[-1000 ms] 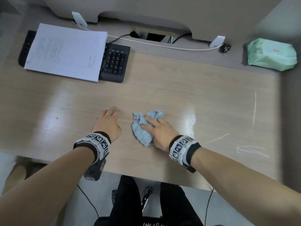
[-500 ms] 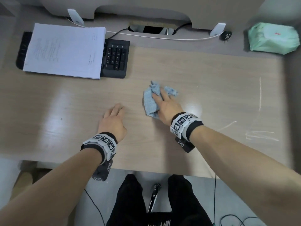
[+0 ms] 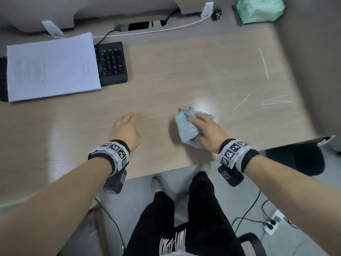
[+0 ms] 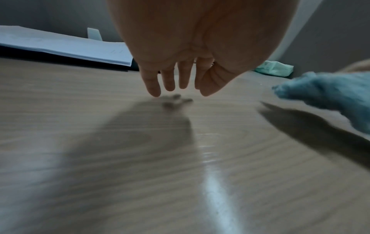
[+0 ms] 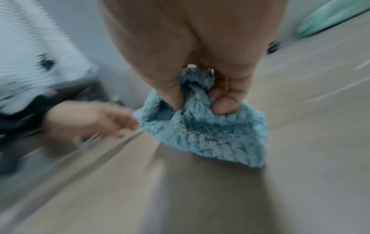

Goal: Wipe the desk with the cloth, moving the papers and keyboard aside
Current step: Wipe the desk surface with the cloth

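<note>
Since the earlier frame the right hand (image 3: 208,131) has dragged the cloth (image 3: 187,126), bunched in curled fingers, back toward the surface's (image 3: 184,74) lower centre. Left hand (image 3: 126,131) hovers relaxed, empty. Papers (image 3: 52,66) on keyboard (image 3: 112,62), upper left, could scatter if swept sideways.

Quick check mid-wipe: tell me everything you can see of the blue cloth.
The cloth is light blue with a fluffy, looped pile, bunched into a crumpled wad rather than spread flat. It lies on the wooden desk near the front edge. The right hand presses on it, thumb and fingers gripping its folds. Nothing else touches it.
</note>
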The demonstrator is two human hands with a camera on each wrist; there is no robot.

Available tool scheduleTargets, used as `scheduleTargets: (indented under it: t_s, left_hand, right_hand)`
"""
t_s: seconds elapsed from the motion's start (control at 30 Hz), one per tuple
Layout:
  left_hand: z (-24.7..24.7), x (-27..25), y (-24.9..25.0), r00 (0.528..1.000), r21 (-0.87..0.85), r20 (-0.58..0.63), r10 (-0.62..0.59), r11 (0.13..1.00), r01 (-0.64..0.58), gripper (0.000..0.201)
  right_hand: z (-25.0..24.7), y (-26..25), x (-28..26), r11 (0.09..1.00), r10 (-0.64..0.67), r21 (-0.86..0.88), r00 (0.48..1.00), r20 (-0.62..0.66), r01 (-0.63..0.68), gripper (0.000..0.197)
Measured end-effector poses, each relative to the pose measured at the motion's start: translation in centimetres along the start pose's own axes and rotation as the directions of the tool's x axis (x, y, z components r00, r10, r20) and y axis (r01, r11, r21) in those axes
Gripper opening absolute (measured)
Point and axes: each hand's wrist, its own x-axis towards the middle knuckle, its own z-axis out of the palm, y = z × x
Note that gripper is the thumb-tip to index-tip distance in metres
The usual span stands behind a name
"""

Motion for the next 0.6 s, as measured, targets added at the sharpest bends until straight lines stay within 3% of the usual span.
scheduleTargets:
  t_s: [0.07, 0.17, 0.23, 0.33, 0.4, 0.5, 0.53, 0.6]
  left_hand:
    - [0.2, -0.3, 0.4, 1.000, 0.012, 0.011, 0.005, 1.000, -0.005, 0.069]
    - [0.6, -0.5, 1.1, 0.998, 0.058, 0.061, 0.036, 0.998, -0.040, 0.066]
    - [0.8, -0.6, 1.6, 0.996, 0.097, 0.077, 0.039, 0.994, -0.047, 0.064]
    - [0.9, -0.7, 2.3, 0.998, 0.118, 0.059, -0.002, 0.993, -0.005, 0.061]
    - [0.6, -0.5, 2.8, 0.998, 0.127, 0.058, -0.013, 0.992, 0.005, 0.057]
    - [-0.3, 0.3, 3.4, 0.996, 0.152, 0.080, -0.039, 0.988, 0.027, 0.049]
    - [-0.6, 0.6, 3.5, 0.996, 0.167, 0.079, -0.050, 0.985, 0.036, 0.045]
    - [-1.1, 1.4, 4.0, 0.996, 0.184, 0.053, -0.068, 0.981, 0.057, 0.037]
  right_hand:
    - [-2.5, 1.8, 1.9, 0.986, 0.164, -0.006, 0.977, -0.137, -0.166, 0.067]
    - [-2.8, 3.9, 3.4, 0.943, 0.296, -0.097, 0.937, -0.185, -0.317, 0.063]
    - [-0.8, 3.2, 3.1, 0.951, 0.220, -0.193, 0.968, -0.120, -0.240, 0.074]
    - [3.1, -0.1, 1.3, 0.966, 0.040, -0.257, 0.998, 0.056, -0.024, 0.080]
    - [4.8, -2.4, -0.8, 0.950, -0.059, -0.293, 0.982, 0.181, 0.111, 0.078]
    - [5.7, -3.5, -3.1, 0.916, -0.204, -0.261, 0.913, 0.352, 0.306, 0.071]
    - [5.5, -3.4, -3.5, 0.912, -0.246, -0.227, 0.897, 0.366, 0.342, 0.069]
    - [4.1, -2.4, -3.6, 0.940, -0.245, -0.157, 0.918, 0.311, 0.304, 0.068]
